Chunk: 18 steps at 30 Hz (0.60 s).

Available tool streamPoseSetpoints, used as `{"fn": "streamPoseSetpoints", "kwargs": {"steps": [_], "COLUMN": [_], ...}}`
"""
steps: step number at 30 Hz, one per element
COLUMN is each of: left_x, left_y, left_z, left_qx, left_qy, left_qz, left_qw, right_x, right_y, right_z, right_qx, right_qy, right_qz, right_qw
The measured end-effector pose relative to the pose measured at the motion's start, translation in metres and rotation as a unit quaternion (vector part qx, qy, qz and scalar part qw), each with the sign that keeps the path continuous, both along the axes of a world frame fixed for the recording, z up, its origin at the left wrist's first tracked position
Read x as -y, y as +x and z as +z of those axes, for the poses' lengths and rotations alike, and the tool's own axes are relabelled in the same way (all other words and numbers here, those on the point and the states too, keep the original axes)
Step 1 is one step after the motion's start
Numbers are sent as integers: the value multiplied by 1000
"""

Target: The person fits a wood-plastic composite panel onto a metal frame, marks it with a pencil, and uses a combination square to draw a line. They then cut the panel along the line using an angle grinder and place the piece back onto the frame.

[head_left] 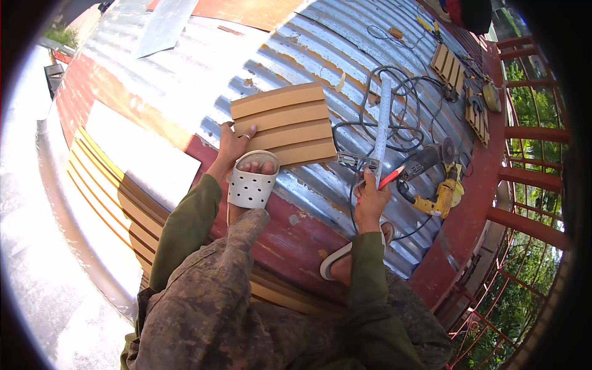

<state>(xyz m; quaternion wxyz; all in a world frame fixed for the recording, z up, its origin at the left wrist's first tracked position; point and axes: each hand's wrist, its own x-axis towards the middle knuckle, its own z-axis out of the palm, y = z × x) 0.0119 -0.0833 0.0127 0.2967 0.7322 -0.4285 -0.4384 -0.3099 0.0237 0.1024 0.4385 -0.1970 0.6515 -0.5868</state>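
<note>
My left hand (237, 142) grips the near left edge of a short brown ribbed panel (285, 121), a ring showing on one finger. The panel lies tilted over the corrugated metal, above my white spotted clog (251, 187). In my right hand (372, 202) is a combination square (383, 117), its long steel blade pointing away from me and its head right at the panel's right corner. A red pencil (391, 177) sticks out between the same fingers.
Right of my hand lie an angle grinder (422, 160) and a yellow power drill (436, 198). A black cable (401, 143) coils over the corrugated sheet (290, 68). Cut ribbed pieces (448, 66) lie farther right, near a red railing (530, 179). Long brown panels (117, 206) lie at left.
</note>
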Motion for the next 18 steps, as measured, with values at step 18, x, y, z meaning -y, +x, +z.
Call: {"fn": "streamPoseSetpoints", "kwargs": {"steps": [18], "left_x": [9], "left_y": [8], "left_z": [-21], "left_qx": [-243], "left_qy": [56], "left_qz": [88], "left_qw": [964], "right_x": [-35], "right_y": [-5], "right_z": [-17], "right_qx": [-55], "right_qy": [39], "right_qz": [23], "right_qw": [997]}}
